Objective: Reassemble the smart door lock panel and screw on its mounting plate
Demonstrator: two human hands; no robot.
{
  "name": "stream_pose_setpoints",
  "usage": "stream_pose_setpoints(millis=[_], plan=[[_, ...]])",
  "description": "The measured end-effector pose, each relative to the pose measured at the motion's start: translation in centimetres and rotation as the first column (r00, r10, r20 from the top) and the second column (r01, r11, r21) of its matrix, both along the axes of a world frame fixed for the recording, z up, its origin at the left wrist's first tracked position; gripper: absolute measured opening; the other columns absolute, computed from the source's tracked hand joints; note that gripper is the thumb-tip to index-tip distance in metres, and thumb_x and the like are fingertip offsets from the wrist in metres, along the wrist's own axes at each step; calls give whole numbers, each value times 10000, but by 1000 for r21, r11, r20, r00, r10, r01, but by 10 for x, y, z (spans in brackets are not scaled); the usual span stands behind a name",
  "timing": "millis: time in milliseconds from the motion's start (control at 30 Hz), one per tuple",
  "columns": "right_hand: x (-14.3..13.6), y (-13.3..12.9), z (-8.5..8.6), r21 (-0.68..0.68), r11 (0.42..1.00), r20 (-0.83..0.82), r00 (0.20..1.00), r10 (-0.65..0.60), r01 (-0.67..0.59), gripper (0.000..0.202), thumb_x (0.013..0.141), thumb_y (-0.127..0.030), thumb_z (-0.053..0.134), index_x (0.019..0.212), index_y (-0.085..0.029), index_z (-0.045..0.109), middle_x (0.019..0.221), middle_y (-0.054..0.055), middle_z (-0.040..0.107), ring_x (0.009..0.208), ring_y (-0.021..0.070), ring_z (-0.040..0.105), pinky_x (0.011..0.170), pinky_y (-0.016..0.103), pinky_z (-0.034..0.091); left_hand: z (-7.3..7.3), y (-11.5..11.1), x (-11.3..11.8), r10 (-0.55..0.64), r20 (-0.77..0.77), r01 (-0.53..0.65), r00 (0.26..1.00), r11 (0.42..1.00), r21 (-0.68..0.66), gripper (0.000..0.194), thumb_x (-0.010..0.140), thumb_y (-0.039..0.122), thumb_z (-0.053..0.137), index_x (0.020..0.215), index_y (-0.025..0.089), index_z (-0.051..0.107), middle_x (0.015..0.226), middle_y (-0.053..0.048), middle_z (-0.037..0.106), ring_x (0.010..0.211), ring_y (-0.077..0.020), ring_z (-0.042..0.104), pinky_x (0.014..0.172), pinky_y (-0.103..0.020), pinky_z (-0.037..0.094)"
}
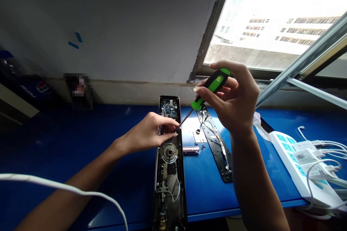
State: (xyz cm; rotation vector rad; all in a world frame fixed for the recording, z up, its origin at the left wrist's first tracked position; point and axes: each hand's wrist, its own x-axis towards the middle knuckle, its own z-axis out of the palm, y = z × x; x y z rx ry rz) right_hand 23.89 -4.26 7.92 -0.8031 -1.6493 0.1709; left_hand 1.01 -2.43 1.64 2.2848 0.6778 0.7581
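My right hand [235,97] is closed around the green and black handle of a screwdriver [214,86], which slants down to the left. Its tip meets the fingertips of my left hand [157,130], pinched together over the middle of a long, open smart lock housing [185,187]. Whatever is between those left fingertips is too small to make out. Inside the housing are a circuit board [170,110] at the far end, a round metal spindle part [170,152] and a latch mechanism lower down. The left hand covers part of the interior.
Right of the housing lie a black back plate [217,148] with a taped cable, a small metal plate [199,136], several dark screws [202,147] and a wrapped pinkish cylinder [191,150]. A power strip [287,158] with chargers stands on the blue table [121,195]. A white cable [67,187] crosses the left foreground.
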Motion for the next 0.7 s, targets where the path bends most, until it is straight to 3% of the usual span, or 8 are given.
stream_pose_setpoints(millis=[167, 400, 700], plan=[[-2, 0, 1, 41, 992, -117, 986, -116, 121, 336, 852, -399, 833, 1108, -325, 629, 896, -6, 699, 797, 218, 757, 670, 397, 698, -4, -1, 2, 92, 99, -99, 991, 993, 68, 210, 873, 212, 804, 1081, 181, 803, 935, -31, 827, 802, -163, 772, 696, -226, 605], [7, 0, 2, -63, 996, -65, 996, -63, 58, 413, 912, -307, 742, 1297, -316, 594, 917, 10, 741, 851, 239, 780, 711, 406, 717, -4, -2, 4, 161, 163, -172, 973, 984, 53, 221, 857, 189, 798, 1078, 169, 795, 893, -22, 823, 780, -161, 773, 747, -249, 633], [8, -3, 4, -27, 996, -68, 994, -83, 82, 377, 902, -321, 765, 1249, -336, 616, 901, -1, 733, 868, 229, 783, 720, 367, 704, 3, 0, 0, 97, 74, -88, 993, 990, -114, 490, 812, 247, 864, 1286, 213, 744, 1050, -33, 823, 946, -185, 785, 845, -267, 641]])
